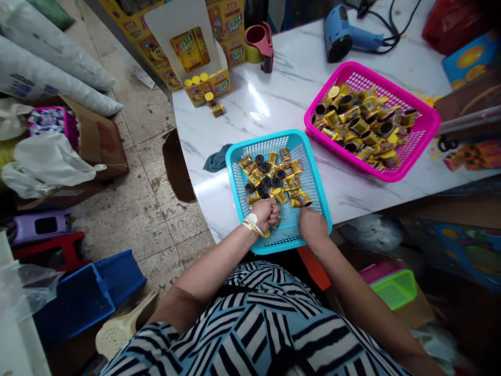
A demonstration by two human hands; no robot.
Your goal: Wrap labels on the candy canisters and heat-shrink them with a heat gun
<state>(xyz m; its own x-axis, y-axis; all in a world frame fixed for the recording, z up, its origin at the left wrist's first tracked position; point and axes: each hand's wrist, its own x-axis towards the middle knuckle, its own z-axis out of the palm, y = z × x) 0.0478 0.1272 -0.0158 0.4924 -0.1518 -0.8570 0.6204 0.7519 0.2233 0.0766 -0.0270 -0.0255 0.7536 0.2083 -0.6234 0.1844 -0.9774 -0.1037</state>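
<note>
A turquoise plastic basket (230, 172) stands at the table edge in front of me. In it lie several small yellow printed tubs (291, 183), some showing black ends. My left hand (266, 213), with bracelets at its wrist, is curled closed over the near left part of the basket; what its fingers hold is hidden. My right hand (313, 224) is closed at the near right side of the basket, just below a yellow tub with an open dark end. Its fingertips are turned away, so their contents do not show.
A pink basket (415, 151) heaped with yellow tubs sits to the right. Behind stand a blue heat gun (340, 34), a red tape dispenser (268, 47) and an open display box (213, 86). A dark cloth (217, 159) lies left of the turquoise basket.
</note>
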